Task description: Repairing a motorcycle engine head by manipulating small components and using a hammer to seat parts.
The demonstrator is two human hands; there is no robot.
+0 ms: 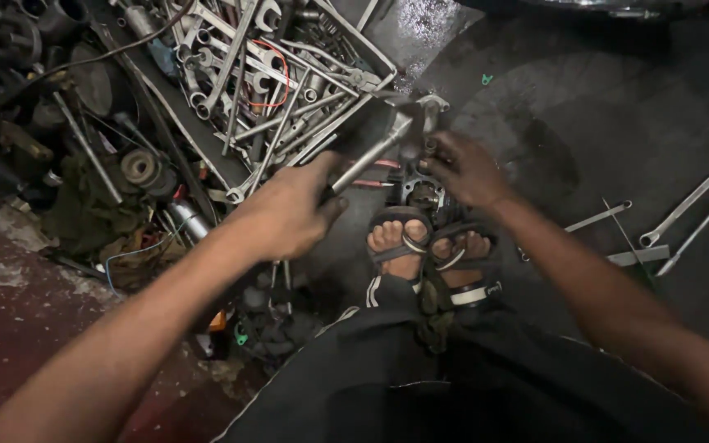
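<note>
Two hands at work. Left hand [293, 215] grip clenched around a metal tool handle [368, 157]. Right hand [463, 168] fingers curled onto the dark engine part [418, 194].

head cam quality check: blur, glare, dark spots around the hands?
Head view: motion blur smears the metal tool in the left hand and the part under the right hand; both hands are soft-edged. Glare on the wet floor at top centre and on the pile of wrenches. The dark trousers and top-right corner lose detail in shadow. Wide-angle stretch on the forearms.
</note>
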